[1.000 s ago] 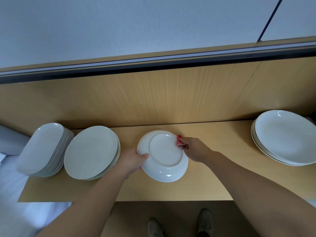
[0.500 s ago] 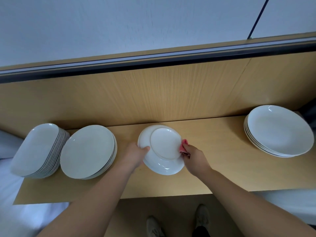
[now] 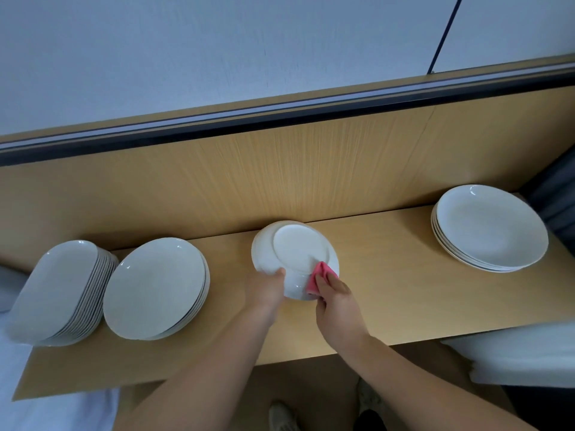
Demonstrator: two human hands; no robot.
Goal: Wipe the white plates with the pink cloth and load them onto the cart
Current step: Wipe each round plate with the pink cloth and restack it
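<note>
Currently wiping white plate point(image 3: 298, 247) underside.
Your left hand point(image 3: 267, 290) is gripping its rim, right hand point(image 3: 337, 303) pinching pink cloth point(image 3: 317, 275); rotate steadily.

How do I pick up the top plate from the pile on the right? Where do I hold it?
I'd take the top plate by its near rim, from the front, thumb on top, fingers under. Its rim flares out as a lip above the plates below, and the wooden back panel stands close behind its far side.
</note>
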